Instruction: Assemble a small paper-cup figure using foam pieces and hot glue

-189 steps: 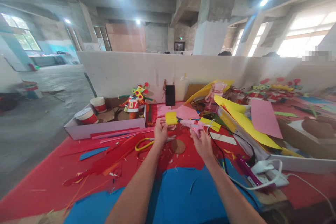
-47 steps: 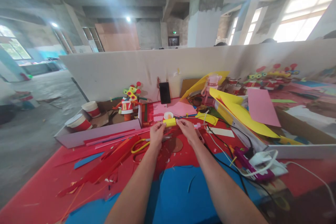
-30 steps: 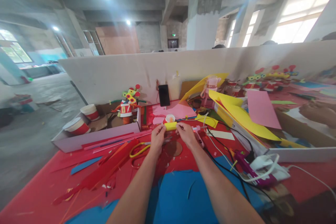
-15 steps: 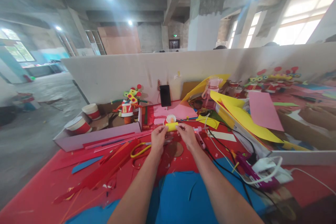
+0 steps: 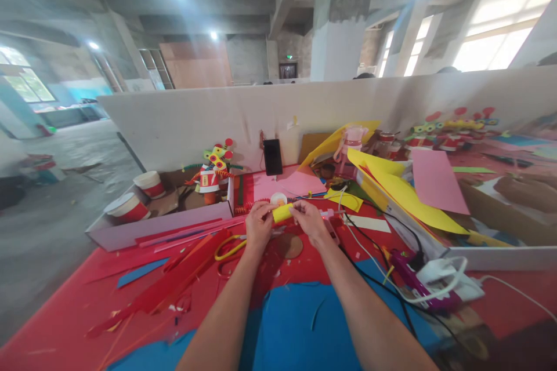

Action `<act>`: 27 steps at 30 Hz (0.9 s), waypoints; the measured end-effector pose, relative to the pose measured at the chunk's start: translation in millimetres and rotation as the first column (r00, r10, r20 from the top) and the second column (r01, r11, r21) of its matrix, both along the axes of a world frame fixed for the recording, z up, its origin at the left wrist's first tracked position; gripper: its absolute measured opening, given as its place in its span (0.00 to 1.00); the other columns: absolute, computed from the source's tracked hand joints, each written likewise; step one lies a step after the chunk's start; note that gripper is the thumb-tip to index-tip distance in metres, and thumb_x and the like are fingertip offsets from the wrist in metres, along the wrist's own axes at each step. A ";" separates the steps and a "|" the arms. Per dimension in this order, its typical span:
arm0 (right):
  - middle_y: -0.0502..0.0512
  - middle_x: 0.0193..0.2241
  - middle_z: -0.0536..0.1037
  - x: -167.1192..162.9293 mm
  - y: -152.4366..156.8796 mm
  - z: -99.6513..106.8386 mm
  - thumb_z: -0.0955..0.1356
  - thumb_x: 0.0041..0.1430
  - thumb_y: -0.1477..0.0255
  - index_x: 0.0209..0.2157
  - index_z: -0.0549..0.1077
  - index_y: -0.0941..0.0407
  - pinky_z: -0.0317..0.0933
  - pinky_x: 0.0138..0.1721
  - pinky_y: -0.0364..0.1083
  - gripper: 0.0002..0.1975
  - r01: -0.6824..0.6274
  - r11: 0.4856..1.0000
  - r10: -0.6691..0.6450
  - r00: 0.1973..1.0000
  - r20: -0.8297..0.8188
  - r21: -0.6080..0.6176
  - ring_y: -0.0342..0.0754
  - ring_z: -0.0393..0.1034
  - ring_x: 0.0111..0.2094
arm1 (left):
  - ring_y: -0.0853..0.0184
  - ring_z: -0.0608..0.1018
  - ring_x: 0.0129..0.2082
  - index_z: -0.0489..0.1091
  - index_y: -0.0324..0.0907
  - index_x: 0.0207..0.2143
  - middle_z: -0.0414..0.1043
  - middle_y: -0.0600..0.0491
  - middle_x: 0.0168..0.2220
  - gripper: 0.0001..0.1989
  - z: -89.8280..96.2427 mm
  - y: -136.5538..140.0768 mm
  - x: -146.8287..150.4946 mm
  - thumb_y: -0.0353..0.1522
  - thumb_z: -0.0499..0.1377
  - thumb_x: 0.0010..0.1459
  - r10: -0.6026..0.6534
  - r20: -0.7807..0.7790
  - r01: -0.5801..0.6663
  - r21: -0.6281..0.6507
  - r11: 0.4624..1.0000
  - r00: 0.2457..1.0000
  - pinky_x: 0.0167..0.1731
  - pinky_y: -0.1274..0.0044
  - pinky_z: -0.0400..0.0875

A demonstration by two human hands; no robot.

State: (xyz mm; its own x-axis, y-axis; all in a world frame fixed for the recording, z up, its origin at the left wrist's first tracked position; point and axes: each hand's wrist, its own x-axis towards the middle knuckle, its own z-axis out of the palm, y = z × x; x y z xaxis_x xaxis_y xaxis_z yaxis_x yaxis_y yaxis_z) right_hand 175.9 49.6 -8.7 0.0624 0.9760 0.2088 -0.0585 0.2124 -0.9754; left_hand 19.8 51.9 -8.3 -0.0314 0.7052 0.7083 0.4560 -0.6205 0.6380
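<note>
A small roll of yellow paper [image 5: 282,213] is held between my two hands above the red table. My left hand [image 5: 259,226] pinches its left end, and my right hand [image 5: 310,221] grips its right end with fingers and thumb. The roll tilts slightly, right end higher. Just behind it is a small round white container [image 5: 278,199], partly hidden. A pink glue gun [image 5: 331,227] lies beside my right hand, partly covered by it. Below the hands rests a brown cardboard disc [image 5: 290,246]. Yellow-handled scissors [image 5: 230,248] lie left of my left wrist.
A box with paper cups [image 5: 127,207] and a paper-cup figure [image 5: 211,177] stands at left. A phone [image 5: 273,156] leans on the white partition [image 5: 209,113]. To the right are a box of coloured paper [image 5: 391,191], cables and a purple power strip [image 5: 424,287].
The yellow paper roll has tipped, its left end lower than before. My left hand has shifted slightly left and turned; both hands still hold the roll.
</note>
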 end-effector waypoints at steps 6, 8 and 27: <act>0.43 0.16 0.66 -4.3 -1.3 1.8 0.70 0.37 0.62 0.23 0.68 0.57 0.47 0.19 0.40 0.14 -0.007 0.996 -0.005 0.991 -0.135 -0.084 0.37 0.54 0.16 | 0.68 0.76 0.33 0.77 0.43 0.32 0.76 0.53 0.31 0.15 -0.5 -1.1 2.3 0.21 0.53 0.49 -0.016 -0.007 0.016 -0.036 0.999 1.000 0.36 0.76 0.70; 0.43 0.15 0.66 -5.3 -2.6 2.8 0.70 0.37 0.62 0.25 0.69 0.57 0.47 0.18 0.39 0.14 0.001 0.995 -0.017 0.988 -0.151 -0.104 0.37 0.54 0.16 | 0.68 0.76 0.33 0.77 0.43 0.31 0.76 0.52 0.31 0.15 0.1 -1.7 3.0 0.22 0.53 0.49 0.006 0.012 -0.005 -0.047 0.999 1.000 0.36 0.76 0.70; 0.43 0.15 0.66 -10.3 -13.5 12.3 0.75 0.32 0.62 0.23 0.72 0.60 0.44 0.20 0.40 0.18 -0.174 0.962 0.119 0.961 -0.251 -0.209 0.35 0.51 0.16 | 0.68 0.76 0.33 0.78 0.44 0.31 0.76 0.52 0.31 0.15 -3.1 -4.1 7.4 0.22 0.53 0.49 0.033 -0.035 -0.032 0.021 0.999 0.999 0.36 0.75 0.71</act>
State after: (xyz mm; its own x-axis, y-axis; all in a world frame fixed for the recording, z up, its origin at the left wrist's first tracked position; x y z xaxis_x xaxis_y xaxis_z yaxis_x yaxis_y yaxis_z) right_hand 165.6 36.1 3.5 -0.0643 0.9977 -0.0225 -0.3047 -0.0411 -0.9515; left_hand 27.2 47.7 -11.4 -0.0286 0.6894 0.7238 0.4985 -0.6178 0.6081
